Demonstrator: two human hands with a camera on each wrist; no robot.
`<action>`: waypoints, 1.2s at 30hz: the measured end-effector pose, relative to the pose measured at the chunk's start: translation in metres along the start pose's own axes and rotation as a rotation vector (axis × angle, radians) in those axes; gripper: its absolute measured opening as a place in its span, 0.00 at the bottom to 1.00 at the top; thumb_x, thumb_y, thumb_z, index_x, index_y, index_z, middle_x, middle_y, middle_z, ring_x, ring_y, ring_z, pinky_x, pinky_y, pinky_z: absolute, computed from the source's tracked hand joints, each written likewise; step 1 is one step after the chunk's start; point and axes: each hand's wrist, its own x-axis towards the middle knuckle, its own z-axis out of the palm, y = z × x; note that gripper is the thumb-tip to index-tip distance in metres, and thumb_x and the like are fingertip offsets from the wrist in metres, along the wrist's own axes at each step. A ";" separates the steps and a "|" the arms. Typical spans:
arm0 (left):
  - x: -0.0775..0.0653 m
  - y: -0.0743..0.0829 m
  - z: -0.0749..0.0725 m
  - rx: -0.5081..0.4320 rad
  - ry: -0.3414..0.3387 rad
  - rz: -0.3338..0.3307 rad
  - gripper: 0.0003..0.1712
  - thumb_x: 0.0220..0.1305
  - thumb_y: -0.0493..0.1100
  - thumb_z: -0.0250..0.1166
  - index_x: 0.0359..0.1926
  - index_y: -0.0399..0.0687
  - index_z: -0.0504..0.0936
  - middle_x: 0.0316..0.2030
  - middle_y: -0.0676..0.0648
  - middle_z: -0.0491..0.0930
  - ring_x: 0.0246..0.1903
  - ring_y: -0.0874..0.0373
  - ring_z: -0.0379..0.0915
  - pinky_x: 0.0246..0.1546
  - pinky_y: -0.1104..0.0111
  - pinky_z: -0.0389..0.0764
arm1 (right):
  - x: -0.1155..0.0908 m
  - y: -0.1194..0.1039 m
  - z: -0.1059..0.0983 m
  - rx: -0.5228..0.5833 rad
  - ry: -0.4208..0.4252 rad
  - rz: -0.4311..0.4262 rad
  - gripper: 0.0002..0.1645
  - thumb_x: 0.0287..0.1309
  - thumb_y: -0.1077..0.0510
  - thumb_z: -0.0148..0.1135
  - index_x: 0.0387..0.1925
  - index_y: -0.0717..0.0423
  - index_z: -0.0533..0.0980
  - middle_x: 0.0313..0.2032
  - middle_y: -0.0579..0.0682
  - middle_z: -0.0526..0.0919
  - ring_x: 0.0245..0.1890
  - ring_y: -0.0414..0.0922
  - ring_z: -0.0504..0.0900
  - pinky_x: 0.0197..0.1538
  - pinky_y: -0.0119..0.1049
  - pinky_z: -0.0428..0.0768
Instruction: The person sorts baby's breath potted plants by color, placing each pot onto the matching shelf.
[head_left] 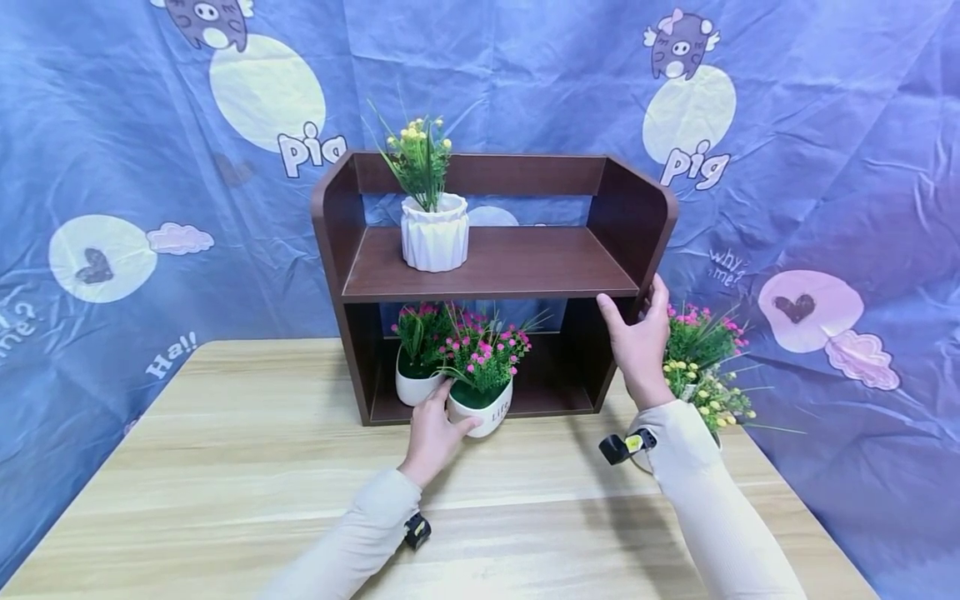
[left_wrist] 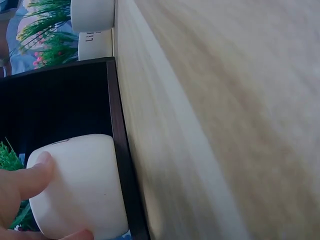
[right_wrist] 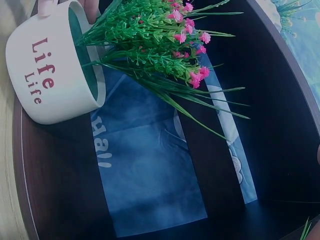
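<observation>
My left hand point(head_left: 433, 435) grips a white pot of pink flowers point(head_left: 480, 417) at the front edge of the lower compartment of a dark brown two-tier shelf point(head_left: 487, 287). Its thumb lies against the pot wall in the left wrist view. Red "Life" lettering marks the pot point(right_wrist: 50, 75) in the right wrist view. A second white pot with pink flowers point(head_left: 417, 387) stands inside the compartment, just left of it. At the shelf's right side panel, my right hand point(head_left: 642, 350) holds on, thumb on the front side and fingers round the outer side.
On the upper tier stands a ribbed white pot with yellow flowers point(head_left: 435, 237). Pink-flowered point(head_left: 705, 333) and yellow-flowered plants point(head_left: 720, 400) stand on the wooden table point(head_left: 247, 467) right of the shelf, partly behind my right arm. A blue printed cloth point(head_left: 480, 75) hangs behind.
</observation>
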 end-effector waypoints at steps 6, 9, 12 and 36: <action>0.003 0.006 0.004 0.063 0.017 0.028 0.42 0.39 0.49 0.80 0.55 0.32 0.76 0.48 0.35 0.81 0.47 0.40 0.78 0.48 0.49 0.78 | -0.001 0.000 0.000 -0.004 -0.001 -0.001 0.44 0.56 0.50 0.68 0.70 0.46 0.58 0.63 0.49 0.69 0.60 0.45 0.69 0.63 0.41 0.67; 0.008 0.006 0.010 0.084 0.043 0.035 0.41 0.39 0.49 0.80 0.53 0.32 0.77 0.46 0.36 0.81 0.45 0.40 0.79 0.46 0.52 0.80 | 0.000 0.001 0.000 0.003 0.002 -0.005 0.44 0.55 0.51 0.69 0.70 0.46 0.58 0.62 0.49 0.70 0.59 0.44 0.70 0.62 0.39 0.67; 0.011 0.007 0.016 0.097 0.071 0.038 0.40 0.38 0.49 0.81 0.52 0.33 0.78 0.45 0.36 0.81 0.43 0.39 0.80 0.45 0.53 0.81 | 0.001 0.003 0.000 0.015 0.003 -0.004 0.44 0.55 0.52 0.69 0.70 0.47 0.58 0.62 0.50 0.70 0.59 0.44 0.70 0.62 0.38 0.67; 0.009 -0.012 -0.024 0.475 -0.512 0.629 0.44 0.66 0.57 0.59 0.74 0.42 0.53 0.74 0.42 0.49 0.72 0.43 0.44 0.68 0.42 0.51 | -0.012 -0.033 0.001 0.004 -0.001 0.031 0.41 0.59 0.55 0.63 0.70 0.52 0.57 0.64 0.57 0.68 0.61 0.51 0.68 0.65 0.41 0.65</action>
